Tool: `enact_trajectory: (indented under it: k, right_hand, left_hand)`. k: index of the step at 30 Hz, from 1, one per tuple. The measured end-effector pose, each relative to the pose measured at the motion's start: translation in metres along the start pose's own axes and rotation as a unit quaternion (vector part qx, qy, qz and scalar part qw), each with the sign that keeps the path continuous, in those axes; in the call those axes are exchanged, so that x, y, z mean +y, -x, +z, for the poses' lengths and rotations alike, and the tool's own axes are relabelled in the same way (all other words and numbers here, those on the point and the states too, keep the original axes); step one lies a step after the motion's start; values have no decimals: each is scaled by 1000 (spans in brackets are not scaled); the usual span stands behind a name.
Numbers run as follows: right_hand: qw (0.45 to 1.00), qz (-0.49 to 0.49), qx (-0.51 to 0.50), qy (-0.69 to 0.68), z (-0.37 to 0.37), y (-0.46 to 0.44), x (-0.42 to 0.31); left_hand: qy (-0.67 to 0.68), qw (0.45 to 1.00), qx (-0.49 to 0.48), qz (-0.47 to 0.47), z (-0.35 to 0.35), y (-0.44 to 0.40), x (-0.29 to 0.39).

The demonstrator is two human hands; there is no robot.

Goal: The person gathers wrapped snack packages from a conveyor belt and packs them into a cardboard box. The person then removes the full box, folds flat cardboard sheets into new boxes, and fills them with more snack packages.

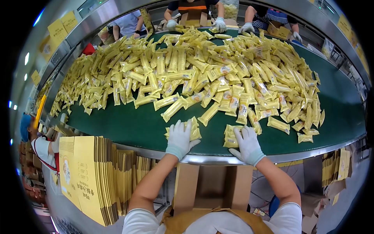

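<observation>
Packets, slim, yellow, glossy; ends flat

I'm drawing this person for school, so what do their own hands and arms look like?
The left hand and right hand wear white gloves with pale blue-green cuffs. The forearms are bare, and the short sleeves are white.

Large dark Chinese characters stand on the front yellow carton at left, too unclear to read surely. Print on the packets and upper-left boxes is too small.
</observation>
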State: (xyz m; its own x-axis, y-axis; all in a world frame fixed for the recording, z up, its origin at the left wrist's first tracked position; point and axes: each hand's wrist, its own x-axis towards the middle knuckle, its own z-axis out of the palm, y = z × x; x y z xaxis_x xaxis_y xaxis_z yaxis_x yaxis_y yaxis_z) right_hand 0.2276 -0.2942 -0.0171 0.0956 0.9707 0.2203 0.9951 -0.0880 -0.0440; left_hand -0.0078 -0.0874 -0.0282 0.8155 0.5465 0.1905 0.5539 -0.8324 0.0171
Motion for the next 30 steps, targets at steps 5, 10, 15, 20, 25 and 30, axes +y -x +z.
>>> enact_trajectory:
  k: [5,10,15,20,25,30]
  right_hand:
    - [989,65,-128,-26,-12,-8,15]
    - [964,127,-222,-68,-47,-16,44]
    - [980,197,3,-22,-50,26,142]
    - [921,331,-155,-131,-35,57,183]
    - [940,257,-223,20,-51,45,146]
    - [945,277,-151,-87,-42,58,116]
  left_hand:
    - [7,993,-112,-38,-10,-13,-11]
    - [-10,976,-212,-45,-6,-16,-18]
    - [322,936,-80,-117,-8,-15,-58]
    - [463,869,28,-172,-19,-60,-104]
    - [271,944,-121,-146,-2,-94,-118]
    - [99,968,-192,-126,-13,-92,-75]
